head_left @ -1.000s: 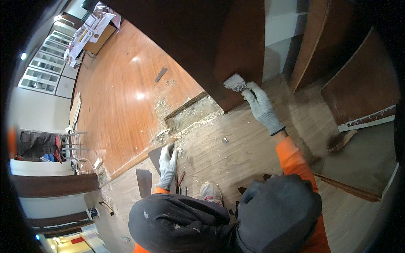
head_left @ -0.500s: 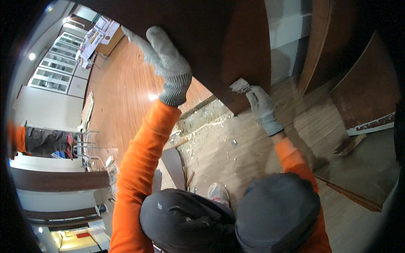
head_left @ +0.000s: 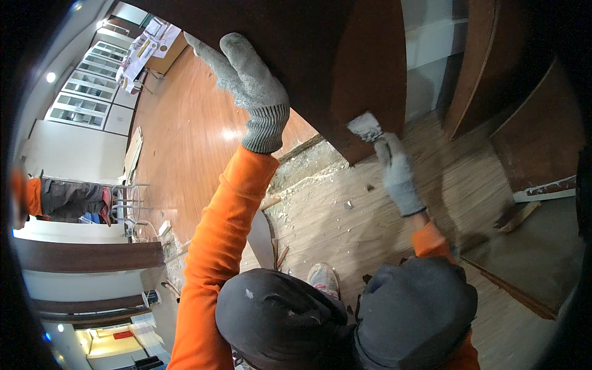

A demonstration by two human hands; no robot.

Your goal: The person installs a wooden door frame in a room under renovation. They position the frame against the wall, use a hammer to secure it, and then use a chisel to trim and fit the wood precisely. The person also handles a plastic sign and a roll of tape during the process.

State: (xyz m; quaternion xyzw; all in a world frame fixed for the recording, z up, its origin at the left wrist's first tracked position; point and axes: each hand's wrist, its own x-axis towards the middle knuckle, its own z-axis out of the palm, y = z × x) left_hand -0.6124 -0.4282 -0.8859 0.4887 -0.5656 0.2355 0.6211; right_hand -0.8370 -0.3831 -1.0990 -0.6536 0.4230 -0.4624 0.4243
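A large dark brown panel (head_left: 308, 55) fills the top middle, its lower corner near the floor. My gloved left hand (head_left: 256, 80) grips the panel's slanted left edge, the thumb on the face and the other fingers along the outer side. In my gloved right hand (head_left: 398, 172) is a scraper (head_left: 365, 126) with a flat blade marked by pale residue. Its blade lies over the panel's lower part, near the corner; whether it touches cannot be made out. The glove hides the scraper's handle.
Pale debris lies along a rough broken strip (head_left: 308, 163) of floor. Brown upright boards (head_left: 472, 68) and a leaning panel (head_left: 536, 129) stand right. Splintered wood (head_left: 512, 287) lies lower right. Another person (head_left: 68, 198) is far left, beside a metal chair (head_left: 129, 206). A cluttered table (head_left: 161, 52) stands beyond.
My right hand and the scraper have shifted slightly right and toward me. Several dark scraps now show below that hand. My left hand keeps its place on the panel edge; the view has shifted a little.
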